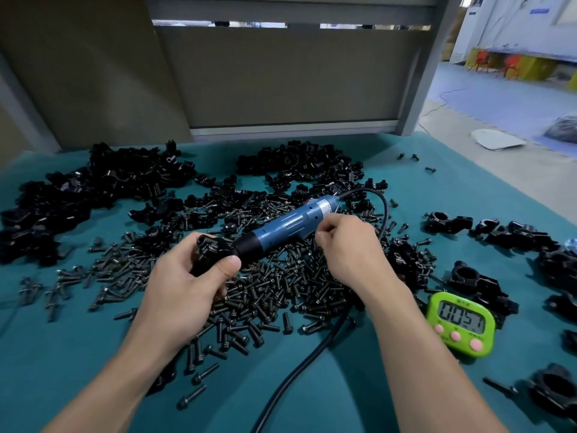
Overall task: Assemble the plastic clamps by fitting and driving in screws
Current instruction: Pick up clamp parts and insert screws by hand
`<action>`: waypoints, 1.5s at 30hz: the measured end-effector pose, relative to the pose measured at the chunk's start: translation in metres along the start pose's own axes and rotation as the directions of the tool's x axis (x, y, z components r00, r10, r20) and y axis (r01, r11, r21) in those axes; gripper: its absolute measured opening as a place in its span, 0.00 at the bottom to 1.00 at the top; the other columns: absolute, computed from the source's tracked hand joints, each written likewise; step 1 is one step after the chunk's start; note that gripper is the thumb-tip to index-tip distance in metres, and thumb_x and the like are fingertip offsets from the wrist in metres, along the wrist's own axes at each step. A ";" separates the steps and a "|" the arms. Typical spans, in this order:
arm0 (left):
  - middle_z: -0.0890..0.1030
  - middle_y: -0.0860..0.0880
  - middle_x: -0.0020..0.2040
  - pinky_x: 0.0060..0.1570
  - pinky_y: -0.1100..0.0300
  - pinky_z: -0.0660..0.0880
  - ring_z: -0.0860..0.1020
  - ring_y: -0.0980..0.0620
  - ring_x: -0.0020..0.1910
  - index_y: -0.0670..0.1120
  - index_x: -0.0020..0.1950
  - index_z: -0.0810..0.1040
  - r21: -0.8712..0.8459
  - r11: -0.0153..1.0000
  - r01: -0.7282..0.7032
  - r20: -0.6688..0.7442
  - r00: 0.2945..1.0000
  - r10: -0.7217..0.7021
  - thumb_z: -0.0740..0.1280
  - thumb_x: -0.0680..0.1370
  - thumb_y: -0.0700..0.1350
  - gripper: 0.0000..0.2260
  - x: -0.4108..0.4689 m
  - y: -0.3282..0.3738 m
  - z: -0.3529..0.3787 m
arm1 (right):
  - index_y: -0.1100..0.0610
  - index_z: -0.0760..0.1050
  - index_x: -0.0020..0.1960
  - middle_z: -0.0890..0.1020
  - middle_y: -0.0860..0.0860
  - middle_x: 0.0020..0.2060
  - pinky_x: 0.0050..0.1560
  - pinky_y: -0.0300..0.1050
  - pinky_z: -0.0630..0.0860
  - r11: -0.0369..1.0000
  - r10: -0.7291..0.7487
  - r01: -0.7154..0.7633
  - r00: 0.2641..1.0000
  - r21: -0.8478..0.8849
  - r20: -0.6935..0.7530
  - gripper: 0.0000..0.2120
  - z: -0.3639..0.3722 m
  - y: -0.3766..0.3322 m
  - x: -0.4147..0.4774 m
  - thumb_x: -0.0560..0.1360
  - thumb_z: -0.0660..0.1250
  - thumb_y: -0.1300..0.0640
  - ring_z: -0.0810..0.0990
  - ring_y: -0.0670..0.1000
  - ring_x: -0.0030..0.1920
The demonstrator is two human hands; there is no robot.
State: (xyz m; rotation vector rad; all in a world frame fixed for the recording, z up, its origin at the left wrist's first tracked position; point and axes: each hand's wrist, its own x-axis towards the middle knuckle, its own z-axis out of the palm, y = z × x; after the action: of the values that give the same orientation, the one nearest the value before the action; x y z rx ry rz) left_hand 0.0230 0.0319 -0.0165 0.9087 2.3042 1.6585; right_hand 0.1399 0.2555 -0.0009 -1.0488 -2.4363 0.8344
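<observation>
I read 0057 on the green timer (pixel 460 323) at four o'clock. My left hand (pixel 184 282) grips the glossy black clamp (pixel 209 248) at centre; my right hand (pixel 349 248) curls by the blue screwdriver (pixel 287 226), grasp unclear.

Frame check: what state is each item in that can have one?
Left hand: gripping a black clamp.
Right hand: fingers curled at the electric screwdriver, apparently gripping it.
Electric screwdriver: corded, nose against the clamp.
Screws: loose, heaped on the cloth.
Timer: face up, display showing digits.
Clamp parts: loose piles at the back.
</observation>
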 end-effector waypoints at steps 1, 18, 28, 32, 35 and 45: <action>0.84 0.52 0.36 0.34 0.53 0.74 0.78 0.57 0.30 0.59 0.48 0.80 0.030 1.000 -0.008 0.005 1.000 0.008 0.74 0.77 0.55 0.05 -0.001 -0.001 0.000 | 0.48 0.78 0.43 0.83 0.47 0.35 0.29 0.37 0.71 0.998 0.002 -0.003 1.000 0.058 0.012 0.11 0.001 -0.001 -0.002 0.83 0.64 0.58 0.76 0.42 0.28; 0.84 0.58 0.46 0.47 0.53 0.77 0.81 0.57 0.45 0.63 0.53 0.80 -0.038 0.999 -0.039 0.061 0.997 0.041 0.75 0.78 0.51 0.08 0.012 -0.002 0.002 | 0.58 0.88 0.41 0.86 0.59 0.40 0.44 0.38 0.81 0.357 -0.193 -0.286 0.909 0.889 0.370 0.18 0.011 -0.044 -0.032 0.76 0.66 0.76 0.86 0.50 0.41; 0.84 0.55 0.45 0.45 0.69 0.75 0.80 0.61 0.43 0.59 0.50 0.82 -0.227 0.974 -0.021 0.146 0.988 0.055 0.75 0.77 0.39 0.14 0.010 0.005 -0.002 | 0.56 0.86 0.44 0.86 0.58 0.38 0.36 0.39 0.79 0.512 -0.112 -0.127 0.971 0.849 0.213 0.08 0.025 -0.049 -0.036 0.80 0.70 0.62 0.84 0.52 0.34; 0.85 0.53 0.46 0.48 0.66 0.76 0.81 0.58 0.46 0.58 0.50 0.84 -0.285 0.958 -0.020 0.147 0.987 0.064 0.75 0.77 0.40 0.11 0.013 0.006 -0.003 | 0.51 0.85 0.43 0.86 0.54 0.35 0.36 0.40 0.78 0.692 -0.200 0.075 0.976 0.718 0.091 0.09 0.028 -0.054 -0.039 0.79 0.72 0.61 0.82 0.51 0.31; 0.86 0.52 0.48 0.47 0.67 0.77 0.82 0.58 0.46 0.58 0.51 0.84 -0.294 0.955 -0.050 0.169 0.980 0.104 0.75 0.75 0.46 0.09 0.009 0.008 -0.002 | 0.50 0.84 0.42 0.85 0.51 0.33 0.39 0.44 0.81 0.769 -0.225 0.152 0.973 0.621 0.041 0.08 0.029 -0.054 -0.044 0.79 0.73 0.60 0.83 0.50 0.31; 0.87 0.54 0.48 0.44 0.69 0.79 0.86 0.55 0.48 0.59 0.53 0.85 -0.180 0.975 -0.133 0.163 0.973 0.162 0.77 0.75 0.37 0.16 0.004 0.009 -0.002 | 0.47 0.72 0.34 0.79 0.37 0.32 0.33 0.33 0.69 0.920 -0.288 0.307 0.951 0.242 -0.109 0.19 0.044 -0.063 -0.053 0.81 0.63 0.43 0.76 0.43 0.32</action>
State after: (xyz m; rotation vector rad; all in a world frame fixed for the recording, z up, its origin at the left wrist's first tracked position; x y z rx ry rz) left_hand 0.0222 0.0340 -0.0065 1.1624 1.9916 1.7207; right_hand 0.1183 0.1653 0.0015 -0.5837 -2.2723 0.9560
